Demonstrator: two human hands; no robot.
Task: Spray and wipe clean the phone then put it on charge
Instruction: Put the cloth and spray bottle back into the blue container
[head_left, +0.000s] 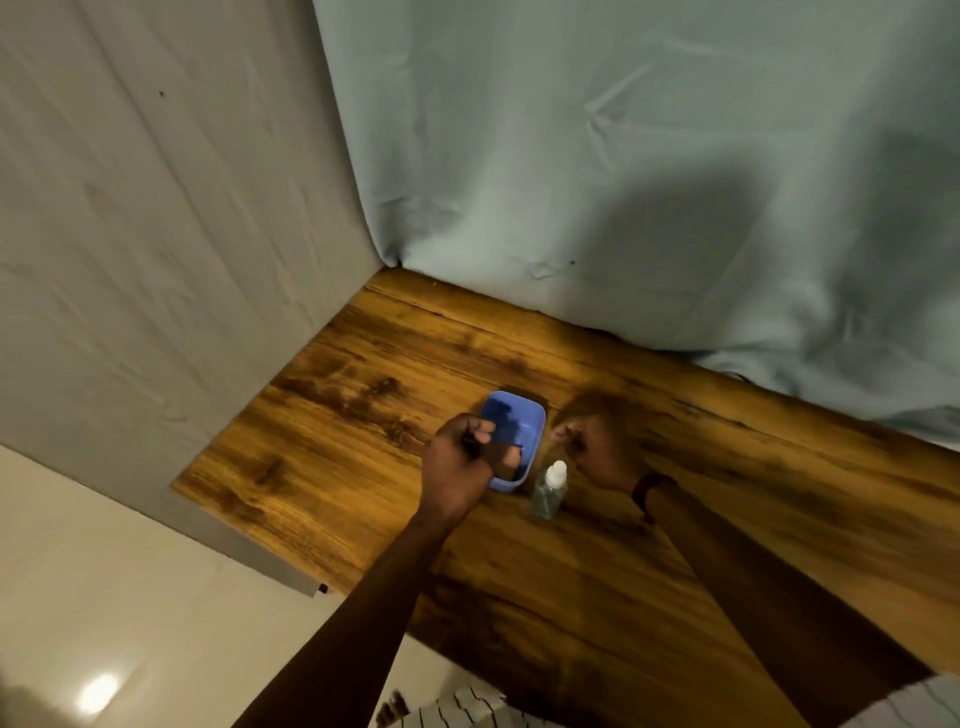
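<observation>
While no phone shows plainly, we judge the task barely begun: no spraying, wiping or charging is evident. Left grip (460, 460) curls round a thin dark item (470, 446) at the rim of the blue tub (535, 436); whether that is the phone we cannot tell. Right grip (587, 441) is blurred, its state undeterminable. White-topped bottle (548, 491) stands upright on the bench (337, 415), just beside the tub.

One blue tub (519, 404), one clear bottle (546, 496), one wooden table (337, 415), two hands, left hand (460, 460), right hand (597, 447)
</observation>
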